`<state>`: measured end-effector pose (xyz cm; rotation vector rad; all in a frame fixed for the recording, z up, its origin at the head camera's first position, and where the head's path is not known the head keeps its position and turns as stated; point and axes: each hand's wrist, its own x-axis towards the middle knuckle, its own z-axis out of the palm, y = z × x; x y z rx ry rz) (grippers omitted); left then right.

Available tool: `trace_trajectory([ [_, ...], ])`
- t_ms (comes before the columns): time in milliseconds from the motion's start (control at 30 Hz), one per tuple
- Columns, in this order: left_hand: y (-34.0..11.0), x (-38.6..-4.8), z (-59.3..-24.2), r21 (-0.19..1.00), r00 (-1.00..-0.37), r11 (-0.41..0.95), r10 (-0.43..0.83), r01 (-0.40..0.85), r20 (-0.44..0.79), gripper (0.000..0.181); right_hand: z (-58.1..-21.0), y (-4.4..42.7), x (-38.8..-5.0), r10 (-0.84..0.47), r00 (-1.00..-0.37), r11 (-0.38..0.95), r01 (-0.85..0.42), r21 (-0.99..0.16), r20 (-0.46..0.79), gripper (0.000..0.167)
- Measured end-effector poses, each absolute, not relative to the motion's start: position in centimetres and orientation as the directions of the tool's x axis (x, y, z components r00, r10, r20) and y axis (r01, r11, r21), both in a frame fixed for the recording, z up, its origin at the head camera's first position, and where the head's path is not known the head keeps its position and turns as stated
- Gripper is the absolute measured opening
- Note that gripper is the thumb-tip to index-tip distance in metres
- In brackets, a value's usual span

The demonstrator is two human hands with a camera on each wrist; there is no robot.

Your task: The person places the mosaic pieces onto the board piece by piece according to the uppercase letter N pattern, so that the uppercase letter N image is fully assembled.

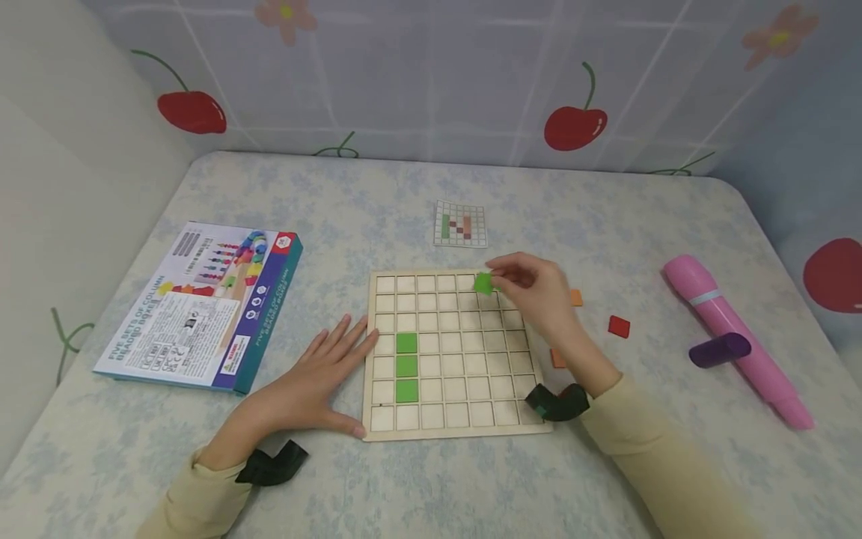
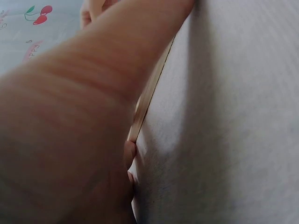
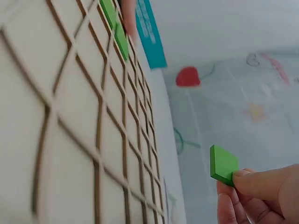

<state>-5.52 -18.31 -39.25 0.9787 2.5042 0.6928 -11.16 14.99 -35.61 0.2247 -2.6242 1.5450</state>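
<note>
A wooden grid board [image 1: 458, 433] lies on the table, with three green square tiles [image 1: 407, 367] stacked in one column near its left side. My right hand [image 1: 539, 292] pinches another green square tile [image 3: 223, 164] between thumb and fingers, held above the board's far right part. Spread straight along the board's left edge, my left hand [image 1: 316, 382] touches the frame with fingertips and thumb. In the left wrist view the forearm hides most of that hand. Beyond the board lies a small pattern card [image 1: 461, 224] printed with coloured squares on a grid.
Right of the board lie a red tile [image 1: 619, 326] and orange tiles [image 1: 576, 297], partly hidden by the right arm. A pink microphone-shaped object [image 1: 734, 329] and a dark purple cylinder [image 1: 719, 350] are farther right. A boxed bead set [image 1: 202, 307] lies at the left.
</note>
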Motion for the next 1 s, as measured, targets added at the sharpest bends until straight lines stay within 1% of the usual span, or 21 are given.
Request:
trace_trajectory([
  [100,-18.3,-5.6,-39.4,0.561,-0.694,0.638,0.704,0.527,-0.150,0.122,-36.3,11.7,-11.2,-0.187,-0.977,0.436,-0.176,-0.882,0.102,0.017],
  [200,-18.3,-5.6,-39.6,0.557,-0.694,0.639,0.705,0.530,-0.149,0.122,-37.4,9.2,-11.4,-0.253,-0.965,0.424,-0.170,-0.890,0.064,0.014],
  [333,-18.3,-5.6,-39.6,0.558,-0.695,0.641,0.703,0.527,-0.152,0.122,-38.5,7.3,-11.6,-0.300,-0.951,0.435,-0.205,-0.877,0.074,0.013],
  [533,-18.4,-5.5,-39.4,0.563,-0.696,0.641,0.702,0.522,-0.154,0.121,-38.8,6.4,-11.8,-0.294,-0.949,0.434,-0.240,-0.868,0.115,0.012],
  [767,-18.4,-5.7,-39.2,0.563,-0.694,0.635,0.705,0.528,-0.145,0.121,-38.8,6.3,-12.0,-0.294,-0.950,0.441,-0.232,-0.867,0.105,0.011],
  [1000,-18.3,-5.5,-39.3,0.579,-0.698,0.633,0.701,0.514,-0.147,0.121,-38.9,6.2,-11.6,-0.349,-0.931,0.463,-0.270,-0.844,0.107,0.012],
])
